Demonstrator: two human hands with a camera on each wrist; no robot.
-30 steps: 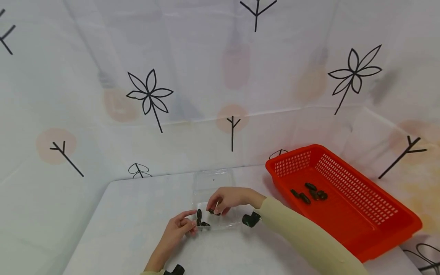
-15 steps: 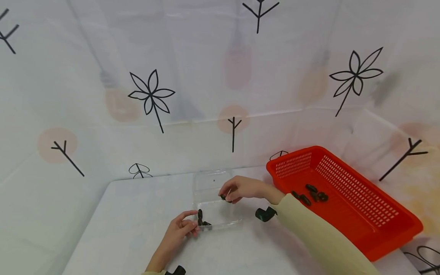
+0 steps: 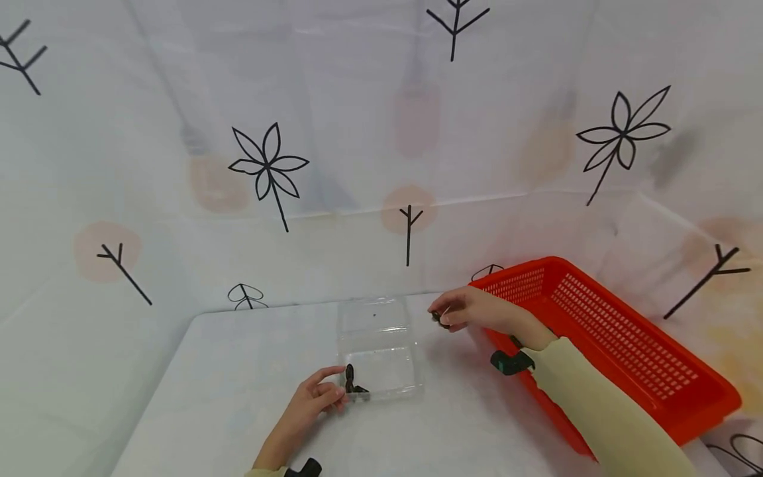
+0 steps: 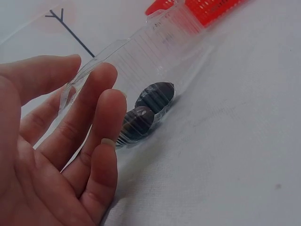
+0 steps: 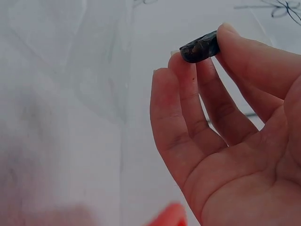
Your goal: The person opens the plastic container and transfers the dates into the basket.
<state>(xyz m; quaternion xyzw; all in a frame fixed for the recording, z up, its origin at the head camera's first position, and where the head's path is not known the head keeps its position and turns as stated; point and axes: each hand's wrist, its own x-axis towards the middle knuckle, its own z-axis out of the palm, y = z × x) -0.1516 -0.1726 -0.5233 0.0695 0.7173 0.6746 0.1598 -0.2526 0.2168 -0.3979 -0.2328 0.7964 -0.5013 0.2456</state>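
Observation:
A clear hinged plastic box (image 3: 390, 371) lies open on the table, its lid folded back. Several small, dark, glossy oval pieces (image 3: 350, 375) sit in its front left corner; their kind is unclear. At that corner my left hand (image 3: 310, 403) holds the box edge with curled fingers. Through the ridged wall, two dark ovals (image 4: 156, 96) show beside the fingertips in the left wrist view. My right hand (image 3: 471, 309) pinches one dark piece (image 5: 201, 48) between thumb and fingertips, in the air between the box and the red basket (image 3: 620, 331).
The basket has slotted walls and stands at the table's right side; my right forearm hides the pieces lying in it. A white cloth (image 3: 334, 265) with plant drawings hangs behind the white table (image 3: 226, 371).
My right hand has lifted away from the box and moved right toward the basket, keeping the dark piece pinched. The left hand stays at the box corner.

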